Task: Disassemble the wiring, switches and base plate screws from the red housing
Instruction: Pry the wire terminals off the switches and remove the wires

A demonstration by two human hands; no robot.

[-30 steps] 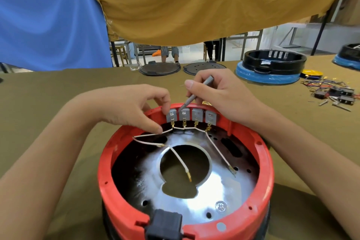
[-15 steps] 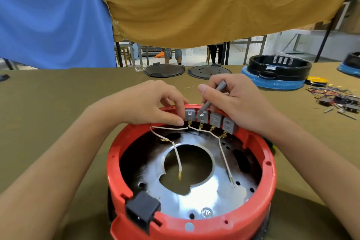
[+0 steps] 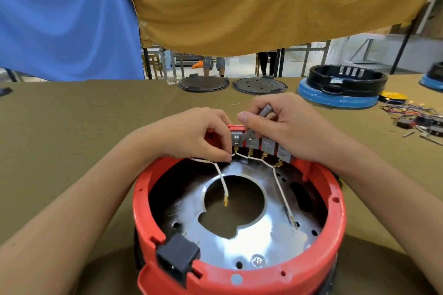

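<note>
Over the last second the red housing [image 3: 237, 270] has turned on the counter [image 3: 72, 127], so its black socket [image 3: 178, 255] now sits at the near left and the row of four switches [image 3: 261, 145] at the far rim has come round toward the right; that looks like a move to get a better angle on the first switch. The left hand [image 3: 191, 134] pinches the white wire [image 3: 221, 175] just below the leftmost switch, its grip closed on it, while a loose end dangles over the hole in the shiny base plate [image 3: 239, 246]. The right hand [image 3: 287, 124] is wrapped around a grey tool [image 3: 260, 116] whose tip goes down between the first two switches. All four switches remain seated and wired, so the job seems early. Beyond, two dark round lids [image 3: 203, 84] lie far off; at the right stand a blue-and-black housing [image 3: 340, 93] and a heap of loose wires and parts [image 3: 414, 120]. The fingers themselves crowd the terminals.
</note>
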